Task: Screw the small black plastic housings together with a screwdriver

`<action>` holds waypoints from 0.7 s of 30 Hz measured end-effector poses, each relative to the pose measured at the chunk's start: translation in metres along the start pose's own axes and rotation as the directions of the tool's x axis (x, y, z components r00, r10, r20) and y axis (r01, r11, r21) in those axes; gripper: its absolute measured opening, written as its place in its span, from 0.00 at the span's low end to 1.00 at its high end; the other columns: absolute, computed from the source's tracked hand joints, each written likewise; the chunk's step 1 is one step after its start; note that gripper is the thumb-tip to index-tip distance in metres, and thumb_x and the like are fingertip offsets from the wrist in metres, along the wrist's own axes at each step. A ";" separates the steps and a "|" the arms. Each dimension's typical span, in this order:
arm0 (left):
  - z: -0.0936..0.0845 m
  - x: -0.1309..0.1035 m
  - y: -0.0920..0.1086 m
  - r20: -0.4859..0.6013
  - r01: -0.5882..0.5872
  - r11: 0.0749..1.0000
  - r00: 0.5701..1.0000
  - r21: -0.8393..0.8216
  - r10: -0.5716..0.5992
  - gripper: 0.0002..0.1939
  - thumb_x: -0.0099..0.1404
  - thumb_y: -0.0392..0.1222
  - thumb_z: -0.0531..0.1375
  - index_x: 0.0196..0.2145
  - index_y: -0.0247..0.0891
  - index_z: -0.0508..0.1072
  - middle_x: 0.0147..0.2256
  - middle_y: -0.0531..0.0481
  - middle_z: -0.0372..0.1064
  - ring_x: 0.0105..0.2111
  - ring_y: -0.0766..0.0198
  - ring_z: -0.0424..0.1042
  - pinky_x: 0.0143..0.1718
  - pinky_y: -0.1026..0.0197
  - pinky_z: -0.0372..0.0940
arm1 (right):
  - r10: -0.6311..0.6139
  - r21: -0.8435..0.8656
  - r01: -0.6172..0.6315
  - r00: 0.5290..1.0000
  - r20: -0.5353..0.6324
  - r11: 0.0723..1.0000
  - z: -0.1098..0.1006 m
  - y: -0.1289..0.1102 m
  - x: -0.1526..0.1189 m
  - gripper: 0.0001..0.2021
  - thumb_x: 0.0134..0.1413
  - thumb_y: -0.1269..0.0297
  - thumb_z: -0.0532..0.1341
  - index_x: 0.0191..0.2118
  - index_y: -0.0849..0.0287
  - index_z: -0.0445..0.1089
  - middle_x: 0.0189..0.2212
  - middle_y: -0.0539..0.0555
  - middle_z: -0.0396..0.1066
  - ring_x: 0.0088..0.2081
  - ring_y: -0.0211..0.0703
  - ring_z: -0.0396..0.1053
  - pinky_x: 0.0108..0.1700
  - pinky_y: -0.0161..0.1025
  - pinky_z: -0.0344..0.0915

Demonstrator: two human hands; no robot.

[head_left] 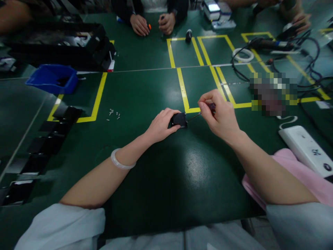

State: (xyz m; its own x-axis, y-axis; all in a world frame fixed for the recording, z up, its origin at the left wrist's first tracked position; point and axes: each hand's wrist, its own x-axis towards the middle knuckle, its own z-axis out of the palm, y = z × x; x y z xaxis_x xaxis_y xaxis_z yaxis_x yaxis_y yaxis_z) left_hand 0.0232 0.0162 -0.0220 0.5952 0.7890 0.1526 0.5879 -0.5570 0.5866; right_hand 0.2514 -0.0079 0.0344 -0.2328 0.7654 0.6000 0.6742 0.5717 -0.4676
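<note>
In the middle of the green table, my left hand [165, 125] grips a small black box [179, 119] between thumb and fingers and steadies it on the surface. My right hand [220, 114] is closed around the dark handle of a screwdriver [194, 117]. Its thin shaft points left, and the tip is at the box's right side; whether it sits on a screw is too small to tell. Several small screws [111, 111] lie loose on the table to the left of my left hand.
Black boxes [43, 144] stand in a row at the left, below a blue bin [53, 78] and a long black tray [96, 41]. A white power strip [305, 149], pink cloth [283, 163] and black cables [316, 52] are at the right. Another person's hands [139, 25] are across the table.
</note>
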 end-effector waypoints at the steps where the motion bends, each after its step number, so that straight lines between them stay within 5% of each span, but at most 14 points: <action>1: 0.000 0.000 0.000 0.002 0.001 1.000 1.000 0.001 -0.001 0.21 0.68 0.45 0.60 0.57 0.37 0.67 0.52 0.42 0.68 0.53 0.51 0.68 0.57 0.49 0.63 | 0.004 -0.004 -0.004 1.000 0.009 1.000 0.000 0.000 0.000 0.06 0.65 0.61 0.54 0.40 0.55 0.66 0.26 0.48 0.71 0.24 0.36 0.68 0.28 0.35 0.60; 5: 0.000 0.000 -0.001 0.005 0.002 1.000 1.000 0.003 -0.002 0.21 0.69 0.45 0.60 0.57 0.38 0.66 0.53 0.42 0.68 0.53 0.51 0.68 0.57 0.49 0.63 | 0.011 -0.022 -0.010 0.999 0.048 1.000 -0.003 -0.002 0.000 0.07 0.64 0.63 0.52 0.43 0.56 0.66 0.26 0.48 0.71 0.23 0.36 0.67 0.28 0.36 0.60; 10: 0.000 0.000 -0.002 0.002 -0.008 1.000 1.000 -0.005 0.008 0.22 0.69 0.47 0.60 0.57 0.36 0.67 0.52 0.41 0.68 0.53 0.51 0.68 0.57 0.49 0.63 | 0.037 -0.086 -0.031 0.997 0.065 0.996 -0.004 -0.003 0.000 0.12 0.67 0.54 0.55 0.39 0.57 0.68 0.25 0.48 0.69 0.24 0.38 0.68 0.28 0.36 0.58; 17: 0.001 0.000 -0.003 0.000 -0.012 1.000 1.000 -0.011 0.012 0.22 0.70 0.47 0.60 0.57 0.37 0.67 0.53 0.42 0.68 0.53 0.51 0.68 0.57 0.48 0.63 | -0.020 -0.153 0.022 1.000 0.018 0.988 0.001 -0.002 -0.002 0.07 0.65 0.62 0.56 0.43 0.59 0.67 0.26 0.48 0.68 0.25 0.37 0.69 0.27 0.34 0.58; 21: 0.001 0.000 -0.003 0.001 -0.012 1.000 1.000 -0.012 0.012 0.21 0.70 0.47 0.60 0.57 0.38 0.67 0.53 0.42 0.68 0.54 0.51 0.68 0.57 0.48 0.63 | -0.009 -0.235 0.020 0.999 0.047 0.972 -0.002 -0.004 -0.002 0.09 0.67 0.58 0.55 0.40 0.58 0.67 0.25 0.49 0.69 0.24 0.39 0.68 0.26 0.35 0.56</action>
State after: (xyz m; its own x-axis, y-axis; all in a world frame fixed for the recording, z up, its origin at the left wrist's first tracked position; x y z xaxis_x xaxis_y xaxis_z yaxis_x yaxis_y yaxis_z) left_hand 0.0218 0.0175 -0.0243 0.6028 0.7818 0.1594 0.5740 -0.5637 0.5940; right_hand 0.2507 -0.0127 0.0366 -0.2717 0.7734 0.5727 0.8152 0.5012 -0.2901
